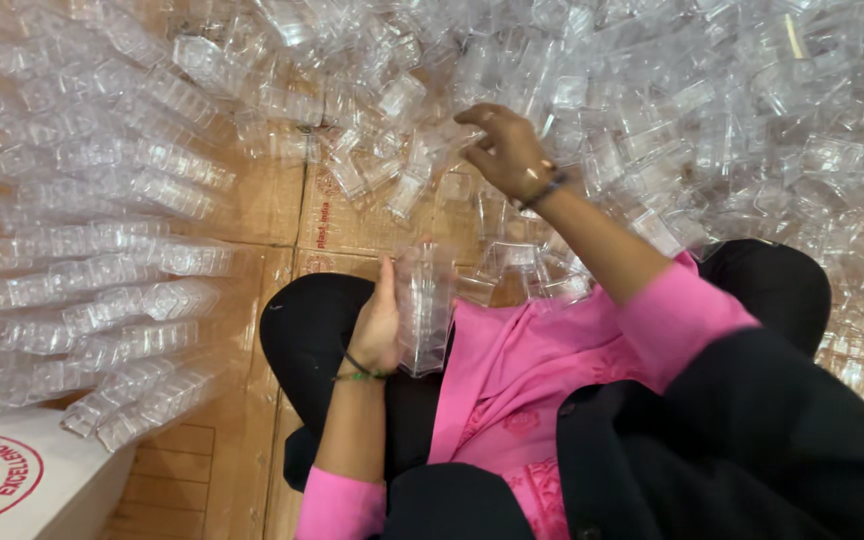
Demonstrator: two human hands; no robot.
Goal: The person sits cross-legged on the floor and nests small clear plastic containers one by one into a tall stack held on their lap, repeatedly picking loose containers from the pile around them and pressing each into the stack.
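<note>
Step in hand, as judged from the frame: gathering loose clear plastic containers into a nested stack.

**Left hand.** The left hand [377, 325], at lower centre of the frame, is closed around a short nested stack of clear containers [424, 305]. The palm and fingers wrap the stack's left side; the stack stands roughly upright over the lap, against the pink garment [512, 380].

**Right hand.** The right hand [507, 150], at upper centre of the frame, is extended into the loose pile of clear containers [652, 110]. The fingers are partly curled with the tips pinched downward. A single clear piece appears to be at the fingertips, but transparency makes it impossible to confirm a firm grip.

**Position of the work.** The held stack lies below and left of the right hand, well apart from it. The loose pile fills the upper and right part of the frame, and pieces also lie between the two hands. Completed long stacked rows [102, 260] lie side by side at the left of the frame on flattened cardboard sheets [272, 200].

**Next move, as judged.** It calls for one piece separated from its neighbours, oriented to match the stack, aligned over the stack's open end, and pressed in until seated.
</note>
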